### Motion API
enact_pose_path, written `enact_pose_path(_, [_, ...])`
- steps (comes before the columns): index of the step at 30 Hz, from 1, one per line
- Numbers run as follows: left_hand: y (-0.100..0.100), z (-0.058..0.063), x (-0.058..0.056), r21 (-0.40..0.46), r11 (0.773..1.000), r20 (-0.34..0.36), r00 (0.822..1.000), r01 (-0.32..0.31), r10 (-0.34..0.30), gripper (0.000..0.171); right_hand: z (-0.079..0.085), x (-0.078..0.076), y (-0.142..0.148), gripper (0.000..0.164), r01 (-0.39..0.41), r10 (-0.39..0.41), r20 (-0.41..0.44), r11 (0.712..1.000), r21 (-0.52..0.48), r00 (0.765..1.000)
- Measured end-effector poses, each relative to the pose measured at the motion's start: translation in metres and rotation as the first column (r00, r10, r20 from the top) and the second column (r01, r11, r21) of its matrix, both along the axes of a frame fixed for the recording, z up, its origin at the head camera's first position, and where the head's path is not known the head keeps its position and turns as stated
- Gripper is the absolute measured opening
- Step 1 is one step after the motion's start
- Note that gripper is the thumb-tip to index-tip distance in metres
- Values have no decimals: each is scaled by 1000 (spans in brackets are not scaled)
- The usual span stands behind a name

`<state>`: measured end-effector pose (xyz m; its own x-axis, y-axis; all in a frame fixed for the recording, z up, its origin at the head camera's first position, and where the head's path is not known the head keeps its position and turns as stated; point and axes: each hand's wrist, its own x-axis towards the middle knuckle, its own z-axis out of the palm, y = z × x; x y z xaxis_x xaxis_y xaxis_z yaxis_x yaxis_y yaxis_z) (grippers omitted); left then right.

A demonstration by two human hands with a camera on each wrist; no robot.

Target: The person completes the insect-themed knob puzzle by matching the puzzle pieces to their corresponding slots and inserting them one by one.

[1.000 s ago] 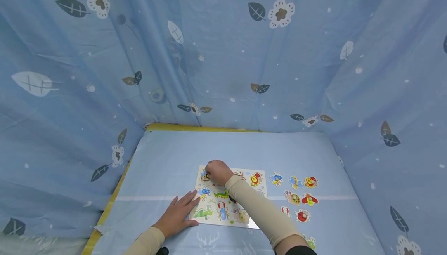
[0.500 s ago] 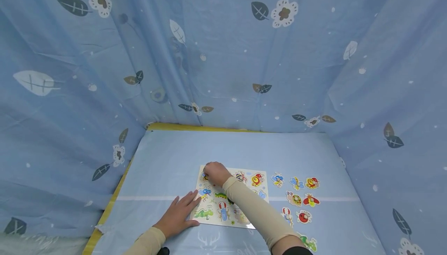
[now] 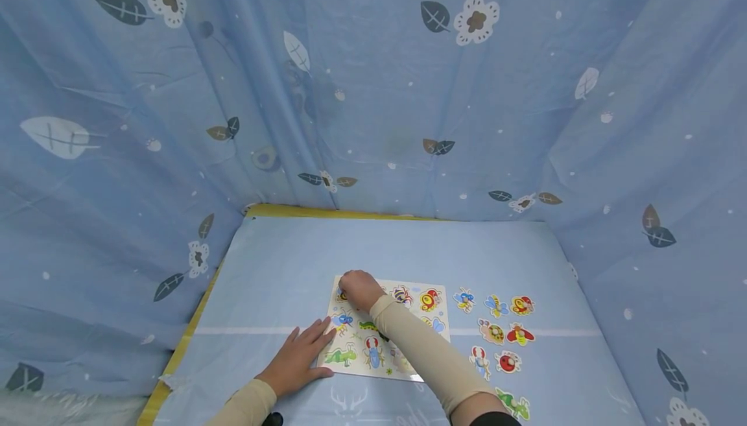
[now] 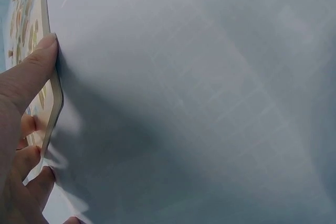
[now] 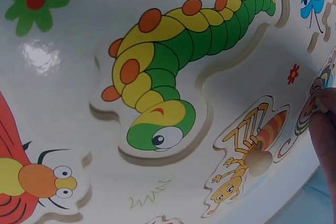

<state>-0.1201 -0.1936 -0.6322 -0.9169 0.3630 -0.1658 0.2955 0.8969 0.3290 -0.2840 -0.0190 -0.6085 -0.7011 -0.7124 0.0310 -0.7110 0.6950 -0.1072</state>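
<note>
A white puzzle board [image 3: 357,365] with printed insects lies on the table. My right hand [image 3: 362,290] is over its far left corner. In the right wrist view, its fingertips [image 5: 323,124] pinch a small striped piece with curled feelers, like a butterfly [image 5: 303,121], at its recess; the grip is partly cut off by the frame edge. Near it are an orange-striped insect piece with a round knob [image 5: 260,161] and a green caterpillar picture [image 5: 173,56]. My left hand [image 3: 297,360] lies with spread fingers against the board's near left edge, thumb [image 4: 37,66] on that edge.
To the board's right lie several loose insect pieces, among them a blue one [image 3: 464,300], a ladybug [image 3: 508,362], a stag beetle [image 3: 480,362] and a grasshopper [image 3: 513,405]. Blue patterned curtains [image 3: 373,89] surround the table [image 3: 280,251]. My right forearm [image 3: 434,358] covers part of the board.
My right hand has shifted slightly left over the board's corner, and its forearm has swung left, uncovering more of the loose stag beetle and grasshopper. The left hand stays in place.
</note>
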Motion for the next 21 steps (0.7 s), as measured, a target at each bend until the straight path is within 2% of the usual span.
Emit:
enact_pose_path(6, [-1, 0, 0, 0, 1000, -11, 1000, 7, -7, 87, 1, 0, 1, 14, -16, 16, -17, 1000, -11, 1000])
enact_pose_path(13, [-2, 1, 2, 44, 999, -52, 998, 21, -19, 85, -1, 1, 3, 14, -27, 28, -44, 1000, 5, 999])
enact_pose_path(17, [-1, 1, 2, 40, 999, -43, 999, 23, -22, 84, 0, -1, 7, 15, -45, 45, 4, 999, 14, 999])
enact_pose_path(21, [-3, -2, 0, 23, 1000, -38, 999, 20, -19, 85, 1, -6, 18, 13, -68, 69, 25, 997, -34, 997])
